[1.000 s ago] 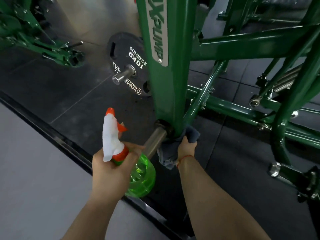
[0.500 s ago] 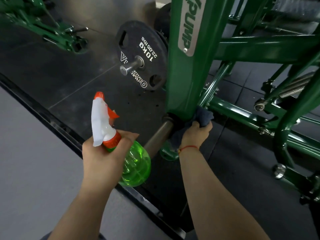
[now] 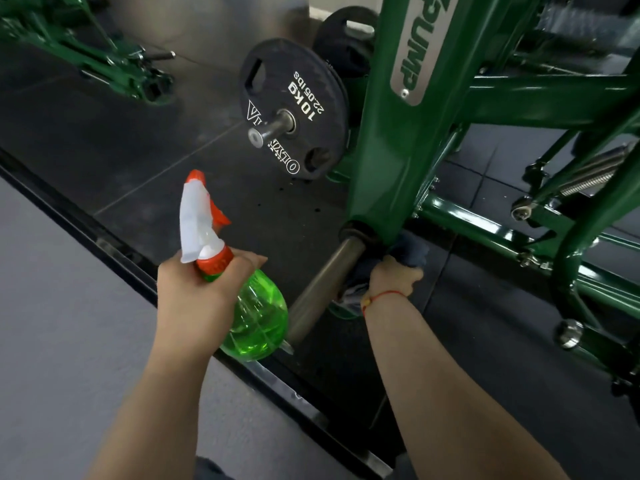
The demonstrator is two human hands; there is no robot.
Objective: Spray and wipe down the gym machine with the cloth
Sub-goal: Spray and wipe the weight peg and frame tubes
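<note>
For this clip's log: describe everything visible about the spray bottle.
The spray bottle has a round, translucent green plastic body, an orange collar and trigger, and a white spray head with an orange nozzle tip. It is held in the air, roughly upright with the head leaning left, by the left hand, which grips its neck; no finger rests on the trigger. Its body overlaps the steel peg in view; contact cannot be told.

Green machine frame (image 3: 391, 140), dark blue cloth (image 3: 410, 252), green-orange-white spray bottle (image 3: 256, 317).
</note>
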